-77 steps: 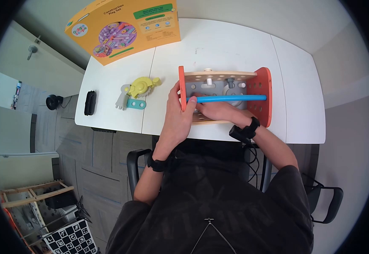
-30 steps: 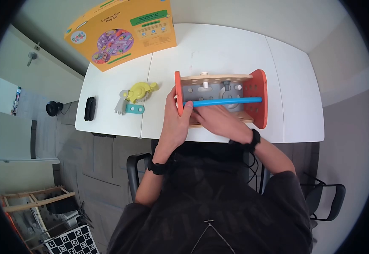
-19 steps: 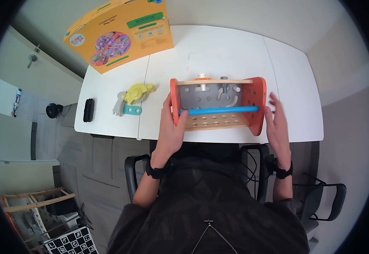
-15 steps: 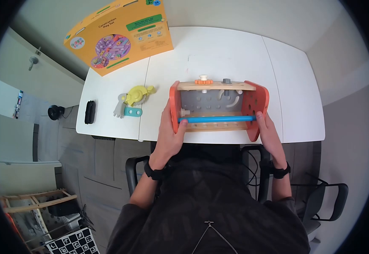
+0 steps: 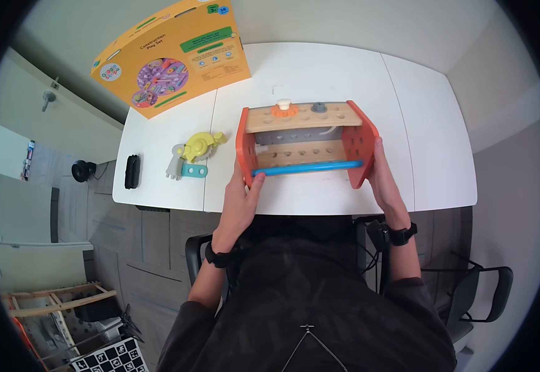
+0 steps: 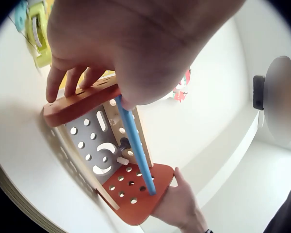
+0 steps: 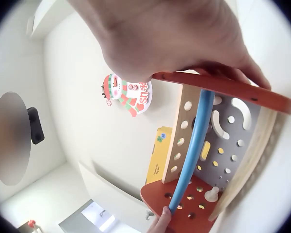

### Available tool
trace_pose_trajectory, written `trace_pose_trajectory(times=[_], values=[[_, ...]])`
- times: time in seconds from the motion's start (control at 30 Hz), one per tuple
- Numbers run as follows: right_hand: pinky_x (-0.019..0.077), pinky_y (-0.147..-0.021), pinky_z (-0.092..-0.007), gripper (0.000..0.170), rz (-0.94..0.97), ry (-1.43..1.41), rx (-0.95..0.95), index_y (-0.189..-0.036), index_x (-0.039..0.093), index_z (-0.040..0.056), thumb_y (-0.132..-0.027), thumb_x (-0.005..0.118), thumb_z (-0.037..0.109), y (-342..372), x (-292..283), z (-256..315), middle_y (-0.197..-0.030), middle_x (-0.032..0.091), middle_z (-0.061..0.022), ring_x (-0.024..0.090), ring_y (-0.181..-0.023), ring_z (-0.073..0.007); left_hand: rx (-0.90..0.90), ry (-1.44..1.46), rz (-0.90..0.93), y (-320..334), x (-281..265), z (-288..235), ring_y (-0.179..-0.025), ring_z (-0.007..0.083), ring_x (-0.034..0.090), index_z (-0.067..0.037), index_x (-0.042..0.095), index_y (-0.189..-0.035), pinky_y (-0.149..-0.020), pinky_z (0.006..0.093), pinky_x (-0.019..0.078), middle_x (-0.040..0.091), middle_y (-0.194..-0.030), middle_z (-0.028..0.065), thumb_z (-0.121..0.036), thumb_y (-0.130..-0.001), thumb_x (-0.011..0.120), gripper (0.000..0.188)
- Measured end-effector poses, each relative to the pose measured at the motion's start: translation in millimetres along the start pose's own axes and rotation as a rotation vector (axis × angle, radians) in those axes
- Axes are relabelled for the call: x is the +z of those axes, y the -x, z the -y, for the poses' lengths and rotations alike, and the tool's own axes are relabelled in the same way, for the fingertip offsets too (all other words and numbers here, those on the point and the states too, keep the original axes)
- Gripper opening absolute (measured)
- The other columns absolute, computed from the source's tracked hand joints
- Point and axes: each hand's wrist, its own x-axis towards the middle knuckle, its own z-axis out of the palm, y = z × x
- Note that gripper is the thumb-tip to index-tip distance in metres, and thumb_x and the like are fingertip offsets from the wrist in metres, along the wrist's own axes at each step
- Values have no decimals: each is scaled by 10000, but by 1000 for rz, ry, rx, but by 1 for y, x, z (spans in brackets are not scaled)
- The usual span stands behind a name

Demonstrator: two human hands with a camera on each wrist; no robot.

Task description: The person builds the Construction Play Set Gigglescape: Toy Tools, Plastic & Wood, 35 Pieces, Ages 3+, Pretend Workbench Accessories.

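A toy workbench with orange-red end panels (image 5: 361,146), perforated wooden boards (image 5: 304,118) and a blue rod (image 5: 307,168) is tilted between both hands. My left hand (image 5: 240,201) grips the left panel, its thumb at the rod's end; in the left wrist view its fingers (image 6: 80,80) curl over the panel. My right hand (image 5: 388,186) holds the right panel, fingers over its outer side in the right wrist view (image 7: 184,43). An orange gear with a white peg (image 5: 284,108) and a grey bolt (image 5: 319,107) sit in the top board. A pale peg (image 7: 212,194) sticks through the left panel.
On the white table (image 5: 158,186) at the left lie a yellow-green toy saw (image 5: 200,146), a grey piece (image 5: 175,162), a teal perforated strip (image 5: 194,170) and a black case (image 5: 132,172). An orange-yellow box (image 5: 170,56) stands at the back left.
My right hand has left the inside of the workbench and taken hold of its right panel. The workbench has tipped so its top board faces the head view more.
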Motion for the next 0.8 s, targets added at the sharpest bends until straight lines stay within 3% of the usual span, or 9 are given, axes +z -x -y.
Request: trace_pose_trajectory(times=[0.07,0.23,0.33,0.43,0.53,0.63,0.8], values=[[464,-989,-330,803,-54,-7,-59,-1547,477,14,-1127,304,677,-1,5,-13,-1282,598,-93,540,-1144,-167,-45,36,20,2,-2,1,-959,370,687,22,441,-1508,-891,429,538,702,-1157,266,-221,-1094,605,507],[465,-981,-331,777,-38,-27,-60,-1554,470,42,-1114,366,674,0,8,-12,-1295,578,-75,535,-1109,-150,-4,8,21,4,-3,9,-909,351,686,15,388,-1524,-838,423,540,705,-1119,267,-225,-1107,575,516],[469,-963,-330,750,8,-31,-31,-1560,459,61,-1108,410,658,7,7,7,-1277,579,-65,535,-1079,-142,-100,-84,41,4,-6,-6,-875,355,680,32,367,-1505,-830,427,539,703,-1087,271,-224,-1115,552,501],[481,-946,-342,733,49,-46,-26,-1569,448,71,-1103,448,638,9,6,6,-1265,581,-69,535,-1077,-147,-191,-22,103,5,-10,-10,-964,357,671,44,350,-1495,-897,424,527,667,-1155,271,-200,-1115,550,494],[496,-931,-356,721,74,-64,-36,-1568,451,72,-1101,474,620,8,3,1,-1235,589,-68,544,-1058,-147,83,-12,41,3,-6,8,-1091,342,633,46,340,-1506,-975,411,496,606,-1235,249,-180,-1109,562,508],[505,-905,-356,712,46,-64,-52,-1564,456,66,-1102,485,607,9,6,0,-1170,598,-56,554,-999,-136,-29,44,98,1,-8,4,-1197,321,575,37,342,-1512,-1055,403,459,529,-1321,224,-152,-1107,559,497],[513,-925,-368,713,74,-70,-44,-1570,452,61,-1103,491,598,9,3,1,-1128,609,-50,570,-971,-133,46,41,69,1,-6,10,-1257,310,529,39,335,-1521,-1096,401,441,468,-1368,208,-129,-1111,538,488]])
